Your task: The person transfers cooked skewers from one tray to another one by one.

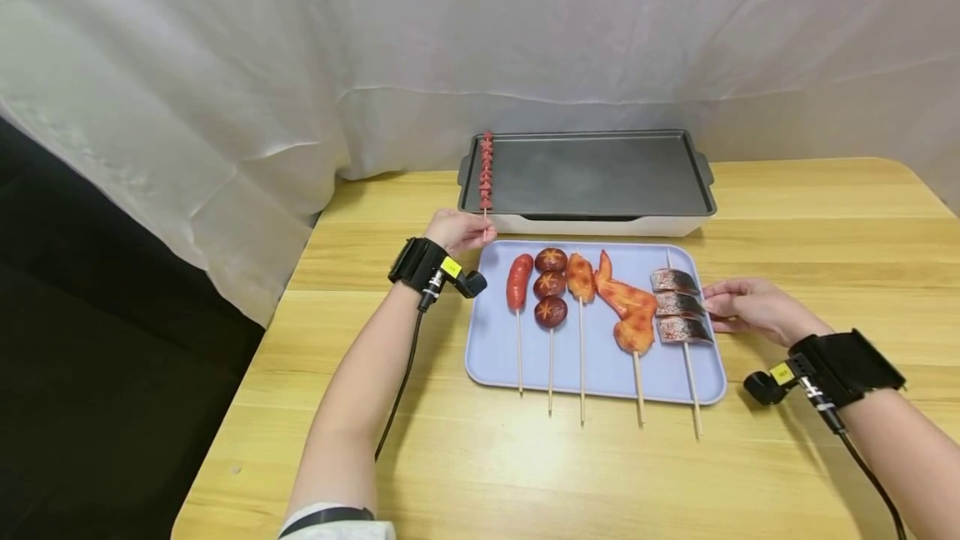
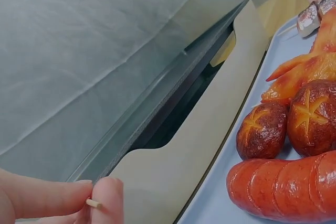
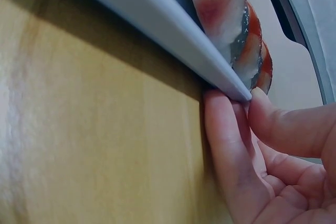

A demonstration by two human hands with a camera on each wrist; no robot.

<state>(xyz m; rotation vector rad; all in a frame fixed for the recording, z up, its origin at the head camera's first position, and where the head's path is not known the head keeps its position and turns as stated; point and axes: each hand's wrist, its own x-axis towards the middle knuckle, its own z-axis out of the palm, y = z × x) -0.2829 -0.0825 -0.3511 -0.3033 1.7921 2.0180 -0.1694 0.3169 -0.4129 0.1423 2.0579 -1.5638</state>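
At the centre of the head view, the left hand (image 1: 459, 231) pinches the bare wooden end of the small sausage skewer (image 1: 486, 169) between thumb and forefinger; the left wrist view shows the stick tip squeezed between the fingertips (image 2: 107, 195) at the lower left of that frame. The skewer's row of little red pieces lies along the left edge of the dark griddle pan (image 1: 592, 173), which sits at the upper middle of the head view on the wooden table (image 1: 810, 215).

Below the pan, the pale blue tray (image 1: 600, 365) holds five skewers side by side, from left to right: a red sausage (image 1: 518, 281), three scored mushrooms (image 1: 551, 285), a small browned piece (image 1: 580, 276), a chicken wing (image 1: 628, 307) and three fish slices (image 1: 678, 306). Their sticks reach past the tray's lower rim.

At the right of the head view, the right hand (image 1: 750, 308) is at the tray's right rim beside the fish slices; the right wrist view shows its thumb above and its fingers (image 3: 226, 145) beneath, pinching the rim
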